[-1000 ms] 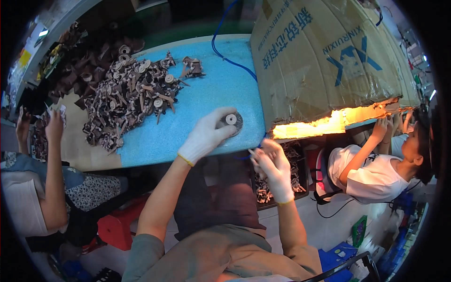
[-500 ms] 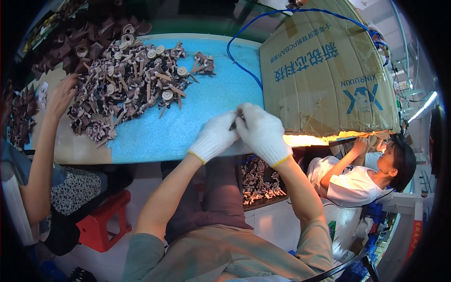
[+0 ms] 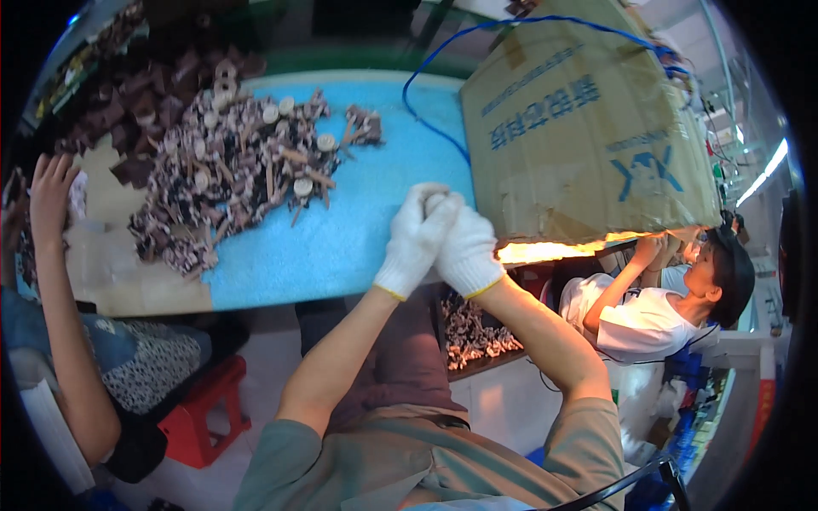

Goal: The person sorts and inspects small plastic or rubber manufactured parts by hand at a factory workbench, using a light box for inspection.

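White knit gloves with yellow cuff edges cover both hands, which are pressed together over the blue mat [image 3: 349,217] near its front edge. My left hand [image 3: 411,243] is closed, its fingers against the other glove. My right hand [image 3: 467,251] is closed too, its fingers overlapping the left one's. Anything between them is hidden by the gloves. To the left on the mat lies a large heap of small brown and pale figurines [image 3: 234,175], some with round hat-like tops and flat stick-like parts. A few figurines [image 3: 365,126] lie apart at its right side.
A big cardboard box [image 3: 579,145] stands right of my hands, a blue cable [image 3: 439,128] looping beside it. Under its lower edge glows bright light. A tray of parts [image 3: 481,332] sits below the table. A co-worker's arm [image 3: 55,221] reaches in at left; another person [image 3: 648,307] sits right.
My hands have come closer together, the left moving right and turning more upright against the right. The co-worker's hand at left has moved left, away from the heap. The view has shifted slightly.
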{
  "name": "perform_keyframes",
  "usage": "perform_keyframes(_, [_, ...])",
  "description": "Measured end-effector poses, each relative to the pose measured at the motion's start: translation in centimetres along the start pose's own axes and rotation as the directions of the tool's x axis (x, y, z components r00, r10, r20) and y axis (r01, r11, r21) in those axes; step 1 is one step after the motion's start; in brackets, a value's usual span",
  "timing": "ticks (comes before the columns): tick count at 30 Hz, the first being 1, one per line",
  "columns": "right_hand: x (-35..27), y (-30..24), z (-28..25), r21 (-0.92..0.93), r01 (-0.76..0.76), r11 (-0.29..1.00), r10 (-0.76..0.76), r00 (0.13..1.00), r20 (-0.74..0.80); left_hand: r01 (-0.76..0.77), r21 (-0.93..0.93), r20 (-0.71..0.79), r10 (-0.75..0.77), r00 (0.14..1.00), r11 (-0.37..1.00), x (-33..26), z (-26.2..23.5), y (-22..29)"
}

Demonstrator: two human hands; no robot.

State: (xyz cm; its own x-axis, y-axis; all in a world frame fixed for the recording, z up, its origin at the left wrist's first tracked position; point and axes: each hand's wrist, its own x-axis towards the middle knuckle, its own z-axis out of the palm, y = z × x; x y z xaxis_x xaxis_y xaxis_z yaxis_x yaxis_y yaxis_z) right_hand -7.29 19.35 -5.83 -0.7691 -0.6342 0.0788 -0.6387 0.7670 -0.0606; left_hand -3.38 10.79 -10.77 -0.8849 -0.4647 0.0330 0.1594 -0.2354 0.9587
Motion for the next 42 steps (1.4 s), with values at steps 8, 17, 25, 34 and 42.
perform_keyframes(8, [0.0,-0.8,2.4,0.014,0.049,0.999,-0.048,0.997,-0.060,0.015,-0.231,0.003,-0.015,1.000,0.973,-0.7,-1.6,-2.1])
perform_keyframes(17, [0.2,-0.3,2.9,0.223,-0.096,0.970,0.097,0.995,0.005,0.068,-0.106,0.066,-0.061,0.996,0.992,-0.7,-2.3,-1.1])
perform_keyframes(25, [-1.0,2.5,-1.6,0.800,-0.161,0.578,0.271,0.963,-0.002,0.538,-0.194,0.334,-0.460,0.823,0.820,-2.6,-4.9,4.0])
perform_keyframes(34, [-0.8,-2.1,-2.3,0.894,-0.422,-0.150,0.042,0.901,0.432,-0.548,0.444,0.257,0.485,0.836,0.709,-5.1,-7.7,6.2])
perform_keyframes(42, [4.0,-9.0,-0.5,0.487,0.488,0.724,-0.352,0.869,-0.348,-0.074,0.860,-0.155,0.396,0.905,0.505,-0.4,-19.8,12.1])
